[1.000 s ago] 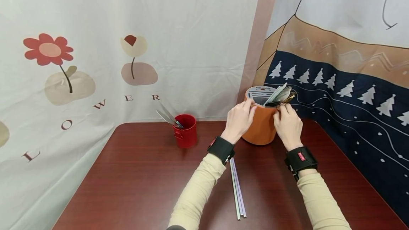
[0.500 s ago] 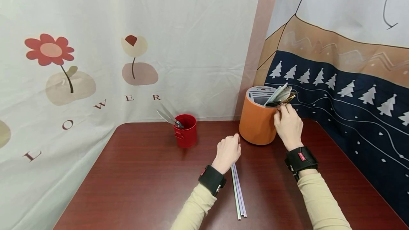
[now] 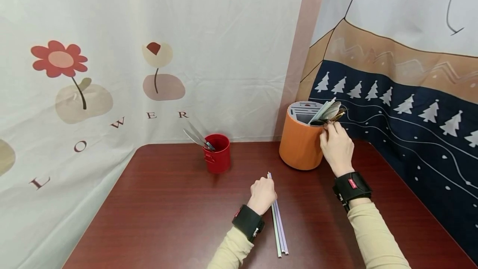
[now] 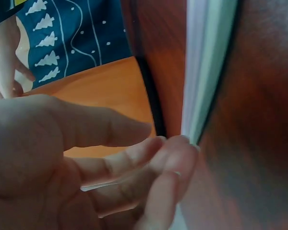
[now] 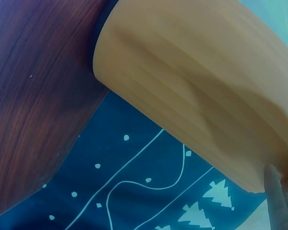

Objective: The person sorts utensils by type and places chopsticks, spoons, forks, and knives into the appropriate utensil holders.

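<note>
Pastel green and lilac chopsticks point(image 3: 279, 231) lie side by side on the table. My left hand point(image 3: 262, 194) is over their far part, fingertips right at the sticks point(image 4: 204, 72) in the left wrist view. Its fingers are loosely bent, with the thumb apart from the sticks. My right hand point(image 3: 337, 146) grips the rim of an orange cylindrical utensil holder point(image 3: 300, 146); in the right wrist view a finger point(image 5: 276, 196) lies against its wall. A slotted grey insert point(image 3: 304, 108) fills the holder's top. Pale green sticks and several spoons point(image 3: 332, 112) stick out near my right hand.
A small red bucket point(image 3: 218, 157) with silver-bladed knives point(image 3: 196, 136) leaning out stands at the back left of the brown table point(image 3: 168, 211). Printed cloths point(image 3: 231, 53) hang behind the table and along its right side.
My left hand has let go of the holder's rim and come down toward me to the chopsticks, uncovering their far ends. My right hand has stayed at the rim.
</note>
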The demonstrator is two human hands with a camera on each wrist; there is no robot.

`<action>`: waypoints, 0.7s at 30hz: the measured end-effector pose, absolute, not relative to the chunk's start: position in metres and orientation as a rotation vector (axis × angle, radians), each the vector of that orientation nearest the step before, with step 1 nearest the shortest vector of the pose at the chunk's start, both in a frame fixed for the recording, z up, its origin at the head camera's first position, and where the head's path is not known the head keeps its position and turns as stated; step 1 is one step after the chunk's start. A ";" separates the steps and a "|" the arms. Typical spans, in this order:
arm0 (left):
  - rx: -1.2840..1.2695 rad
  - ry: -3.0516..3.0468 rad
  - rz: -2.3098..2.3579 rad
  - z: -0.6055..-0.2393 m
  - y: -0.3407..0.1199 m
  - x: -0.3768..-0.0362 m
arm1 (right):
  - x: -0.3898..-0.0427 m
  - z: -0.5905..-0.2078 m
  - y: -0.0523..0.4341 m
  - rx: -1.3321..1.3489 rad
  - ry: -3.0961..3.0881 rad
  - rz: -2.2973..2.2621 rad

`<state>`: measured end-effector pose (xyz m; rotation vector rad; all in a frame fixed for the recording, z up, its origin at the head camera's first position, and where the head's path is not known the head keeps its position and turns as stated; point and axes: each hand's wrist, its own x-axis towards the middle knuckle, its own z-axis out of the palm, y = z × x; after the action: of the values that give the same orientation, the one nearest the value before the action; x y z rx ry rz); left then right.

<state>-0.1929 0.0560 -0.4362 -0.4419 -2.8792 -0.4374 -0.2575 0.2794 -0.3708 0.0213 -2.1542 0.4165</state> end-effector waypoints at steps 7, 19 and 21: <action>-0.401 -2.915 -0.455 -0.445 0.055 -0.188 | -0.257 -0.369 0.279 0.030 -2.147 0.421; -0.101 -3.183 -0.416 -0.449 0.074 -0.200 | -0.256 -0.369 0.279 0.034 -2.151 0.415; -0.081 -3.188 -0.400 -0.451 0.076 -0.202 | -0.255 -0.369 0.279 0.032 -2.154 0.413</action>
<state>-0.2017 0.0762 -0.4509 -0.0812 -3.1875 -0.4000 -0.2555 0.2787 -0.3691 0.0323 -2.1537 0.4132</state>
